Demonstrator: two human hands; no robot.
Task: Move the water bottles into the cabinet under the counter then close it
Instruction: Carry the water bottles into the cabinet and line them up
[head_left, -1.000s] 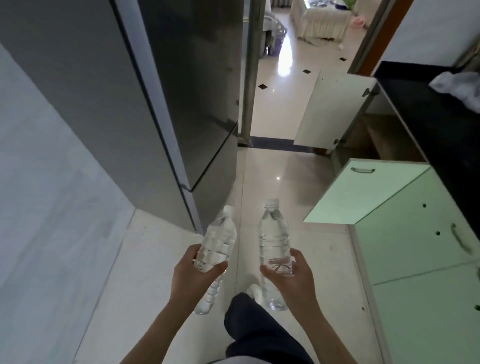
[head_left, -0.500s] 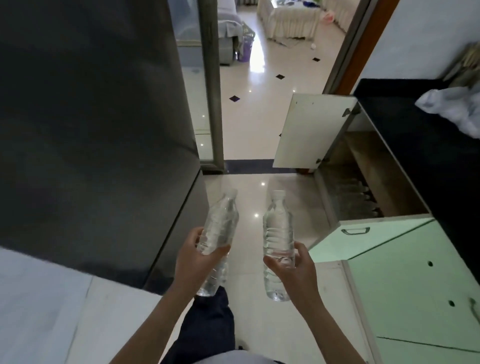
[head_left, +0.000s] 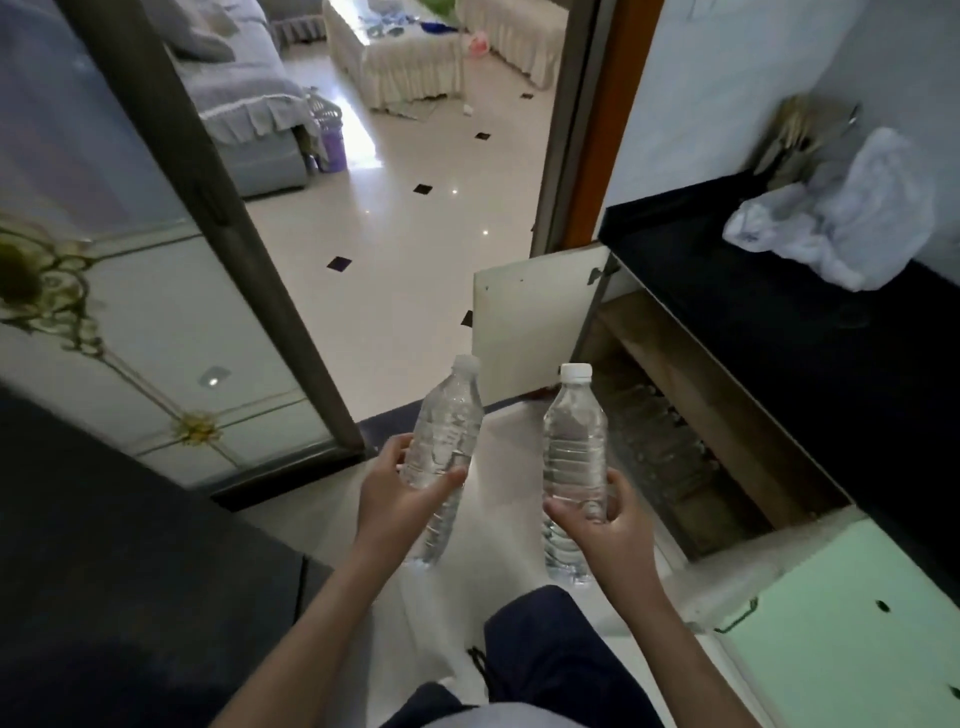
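Observation:
My left hand (head_left: 397, 493) grips a clear water bottle (head_left: 447, 426) that tilts to the right, white cap up. My right hand (head_left: 605, 525) grips a second clear water bottle (head_left: 574, 441) held upright, with a white cap. Both bottles hang over the pale floor in front of me. To the right, under the black counter (head_left: 769, 332), the cabinet (head_left: 696, 415) stands open. Its pale far door (head_left: 530, 322) swings out toward the doorway, and its mint-green near door (head_left: 841, 613) swings out below my right hand. Several bottles lie dimly inside the cabinet.
A dark fridge (head_left: 130, 545) fills the lower left. A sliding glass door (head_left: 156, 322) with gold ornament stands at the left, its frame beside the doorway to a living room. A white plastic bag (head_left: 841, 228) lies on the counter. My dark trouser leg (head_left: 550, 660) shows below.
I have walked forward past the fridge toward the doorway. The open cabinet has come closer on my right and its inside now shows. Both hands keep their bottles.

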